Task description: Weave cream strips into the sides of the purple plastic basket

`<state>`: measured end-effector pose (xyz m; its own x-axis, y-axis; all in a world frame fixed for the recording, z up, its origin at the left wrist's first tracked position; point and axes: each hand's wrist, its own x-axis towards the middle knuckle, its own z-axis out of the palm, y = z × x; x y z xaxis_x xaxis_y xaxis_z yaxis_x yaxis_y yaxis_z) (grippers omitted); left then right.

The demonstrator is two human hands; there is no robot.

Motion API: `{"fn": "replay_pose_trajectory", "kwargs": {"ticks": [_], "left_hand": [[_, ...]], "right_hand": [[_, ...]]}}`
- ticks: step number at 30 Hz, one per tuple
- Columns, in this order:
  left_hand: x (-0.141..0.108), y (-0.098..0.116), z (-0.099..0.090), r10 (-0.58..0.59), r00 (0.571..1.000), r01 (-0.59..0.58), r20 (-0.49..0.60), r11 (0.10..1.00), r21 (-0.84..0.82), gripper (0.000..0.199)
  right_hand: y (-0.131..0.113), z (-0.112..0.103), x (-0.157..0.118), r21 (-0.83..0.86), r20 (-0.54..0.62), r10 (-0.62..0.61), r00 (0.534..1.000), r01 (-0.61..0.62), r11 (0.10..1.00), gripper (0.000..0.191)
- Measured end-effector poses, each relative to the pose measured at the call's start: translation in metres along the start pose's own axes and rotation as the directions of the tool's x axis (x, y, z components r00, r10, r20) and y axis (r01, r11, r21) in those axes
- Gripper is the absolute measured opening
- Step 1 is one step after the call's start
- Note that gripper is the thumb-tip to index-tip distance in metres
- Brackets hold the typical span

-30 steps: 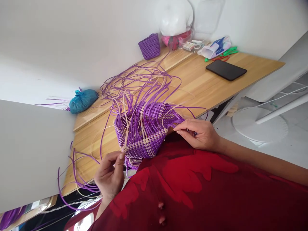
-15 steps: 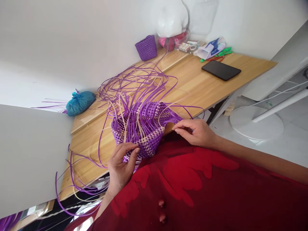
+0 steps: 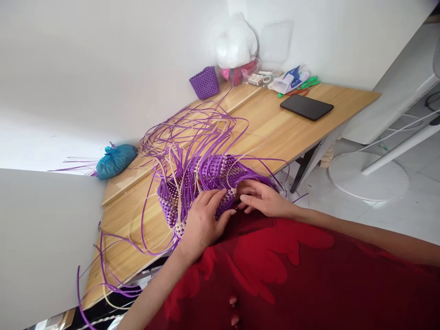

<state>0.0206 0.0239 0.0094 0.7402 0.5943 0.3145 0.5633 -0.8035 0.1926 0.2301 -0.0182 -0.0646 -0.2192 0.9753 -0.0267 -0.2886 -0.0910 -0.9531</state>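
A half-woven basket [image 3: 167, 207] of purple and cream plastic strips sits at the table's near edge, against my red garment. Long loose strips [image 3: 202, 137] rise from its top and trail over the table. My left hand [image 3: 207, 215] is closed over the near rim, fingers inside and thumb outside. Just right of it, my right hand [image 3: 263, 198] is at the basket's right corner, thumb and fingers apart. Purple strips pass behind its fingers, and I see none gripped in it. My left hand covers much of the near wall.
Along the back of the wooden table [image 3: 343, 94] are a small finished purple basket [image 3: 205, 83], a white bundle [image 3: 236, 43] and a packet [image 3: 292, 79]. A black tablet [image 3: 306, 107] lies at right, a blue bag [image 3: 116, 161] at left. A stand's round base [image 3: 367, 181] is on the floor.
My left hand has moved right along the rim, closer to my right hand. The right hand has let go of the bunch of purple strips and moved in to the basket's corner.
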Motion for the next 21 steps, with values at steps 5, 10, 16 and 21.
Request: {"fn": "replay_pose_trajectory", "kwargs": {"ticks": [5,10,16,21], "left_hand": [[0.000,0.004,0.003,0.095,0.993,-0.101,-0.065,0.991,-0.091,0.038],[0.000,0.004,-0.007,0.106,0.994,-0.108,-0.023,0.982,-0.153,0.026],[0.026,-0.032,-0.028,0.049,0.984,-0.011,-0.174,0.976,0.216,0.035],[0.046,-0.057,-0.022,0.005,0.994,0.041,-0.107,0.907,0.419,0.062]], "right_hand": [[-0.010,0.016,0.018,0.047,-0.026,-0.056,0.998,0.057,0.997,0.045],[-0.005,0.020,0.026,-0.070,-0.014,-0.047,0.999,0.046,0.997,0.042],[0.009,0.021,0.029,0.176,-0.001,0.145,0.989,-0.142,0.974,0.048],[0.008,0.019,0.031,0.028,0.012,0.166,0.986,-0.166,0.986,0.045]]}}
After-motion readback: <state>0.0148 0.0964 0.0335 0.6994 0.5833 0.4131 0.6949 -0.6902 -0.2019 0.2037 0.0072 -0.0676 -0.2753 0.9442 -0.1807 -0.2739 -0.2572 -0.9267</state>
